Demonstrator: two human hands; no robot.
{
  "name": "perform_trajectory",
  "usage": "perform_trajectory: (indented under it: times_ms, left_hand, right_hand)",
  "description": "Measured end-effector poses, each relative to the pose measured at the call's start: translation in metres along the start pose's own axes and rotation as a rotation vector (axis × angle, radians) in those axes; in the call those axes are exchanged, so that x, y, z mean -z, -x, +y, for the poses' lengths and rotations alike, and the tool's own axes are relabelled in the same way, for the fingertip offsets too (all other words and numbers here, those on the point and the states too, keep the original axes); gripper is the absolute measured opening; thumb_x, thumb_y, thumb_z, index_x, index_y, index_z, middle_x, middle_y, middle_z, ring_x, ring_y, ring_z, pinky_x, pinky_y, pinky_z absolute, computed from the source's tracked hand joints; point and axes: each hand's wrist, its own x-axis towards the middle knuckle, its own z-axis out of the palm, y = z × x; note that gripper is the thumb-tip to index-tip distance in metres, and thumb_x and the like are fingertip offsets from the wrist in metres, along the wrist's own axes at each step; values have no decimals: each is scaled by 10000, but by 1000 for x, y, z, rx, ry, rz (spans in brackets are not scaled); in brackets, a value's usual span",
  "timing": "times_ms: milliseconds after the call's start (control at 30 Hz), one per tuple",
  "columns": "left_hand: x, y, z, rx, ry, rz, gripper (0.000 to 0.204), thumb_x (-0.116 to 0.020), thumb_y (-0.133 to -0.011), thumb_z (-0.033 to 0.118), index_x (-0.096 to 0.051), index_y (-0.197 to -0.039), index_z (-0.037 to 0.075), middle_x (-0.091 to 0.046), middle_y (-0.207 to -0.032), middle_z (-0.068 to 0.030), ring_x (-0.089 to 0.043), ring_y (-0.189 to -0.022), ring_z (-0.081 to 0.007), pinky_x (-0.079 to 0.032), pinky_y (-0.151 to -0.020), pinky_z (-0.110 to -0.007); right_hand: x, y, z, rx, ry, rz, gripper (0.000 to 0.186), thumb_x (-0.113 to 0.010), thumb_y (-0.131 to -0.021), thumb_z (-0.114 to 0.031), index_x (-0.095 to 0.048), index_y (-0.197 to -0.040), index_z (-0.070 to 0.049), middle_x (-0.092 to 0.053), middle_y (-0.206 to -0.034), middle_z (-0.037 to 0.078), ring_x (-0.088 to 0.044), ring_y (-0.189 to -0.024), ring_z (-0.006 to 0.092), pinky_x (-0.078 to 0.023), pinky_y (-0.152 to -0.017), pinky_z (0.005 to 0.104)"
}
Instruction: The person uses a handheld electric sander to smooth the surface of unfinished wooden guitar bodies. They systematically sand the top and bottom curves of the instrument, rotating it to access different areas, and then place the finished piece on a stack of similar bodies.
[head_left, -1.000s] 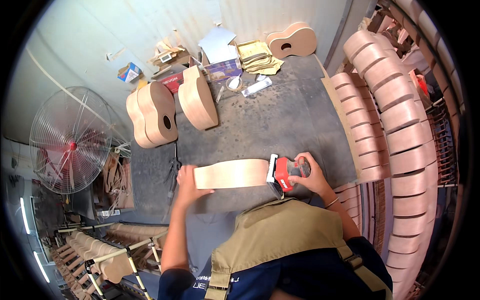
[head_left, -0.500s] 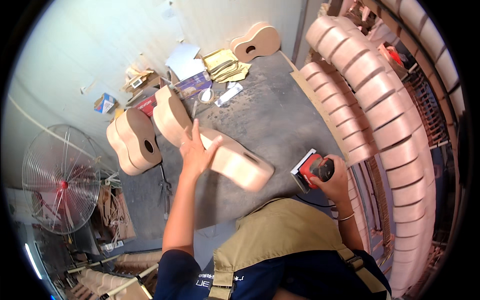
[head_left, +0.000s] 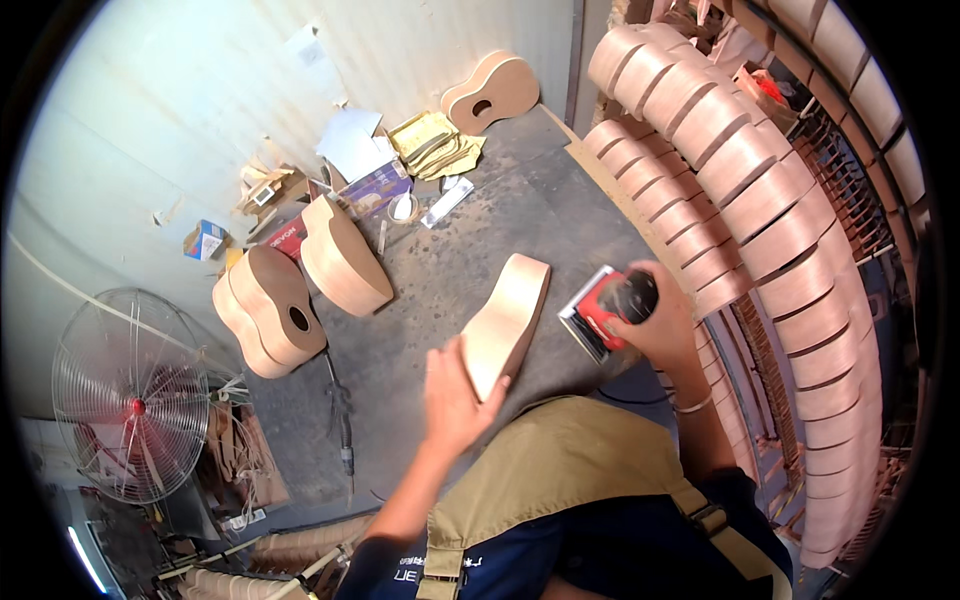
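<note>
An unfinished pale wooden ukulele body (head_left: 507, 320) stands on its edge near the front middle of the workbench, its curved side facing up. My left hand (head_left: 458, 405) grips its near end, thumb on the right and fingers on the left. To the right, my right hand (head_left: 665, 325) is wrapped round the dark top of a red and black power sander (head_left: 604, 312). The sander is tilted, its flat pad facing the ukulele body with a gap between them. The sound hole of the held body is out of sight.
More ukulele bodies rest on the dark workbench (head_left: 420, 290): some at left (head_left: 268, 315), another (head_left: 345, 255) beside them, one (head_left: 495, 92) against the wall. Yellow sandpaper sheets (head_left: 435, 145) and boxes line the back. A fan (head_left: 135, 400) stands left; stacked curved wood (head_left: 740, 180) stands right.
The ukulele body has been turned and brought nearer to me, now with its side up. My left hand has moved from its middle to its near end. The sander stays at the right.
</note>
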Motion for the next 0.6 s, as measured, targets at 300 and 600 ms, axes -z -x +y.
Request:
perform_trajectory:
  times_ms: [300, 600]
  left_hand:
    - [-33, -18, 22, -337, -210, -76, 663, -743, -919, 202, -624, -1536, -8, -619, -1594, -220, -525, -1561, -383, -406, -1282, -553]
    - [-33, -19, 15, -327, -171, -113, 606, -685, -994, 230, -646, -1542, -24, -640, -1609, -200, -548, -1555, -346, -378, -1323, -500]
  right_hand:
    - [-77, -73, -77, 525, 170, -48, 753, -957, -762, -145, -652, -1448, -80, -671, -1286, 162, -745, -1102, 384, -641, -857, 464]
    - [-90, -73, -83, 575, 189, -194, 871, -985, -735, -189, -607, -1513, -88, -628, -1329, 182, -745, -1065, 387, -641, -843, 478]
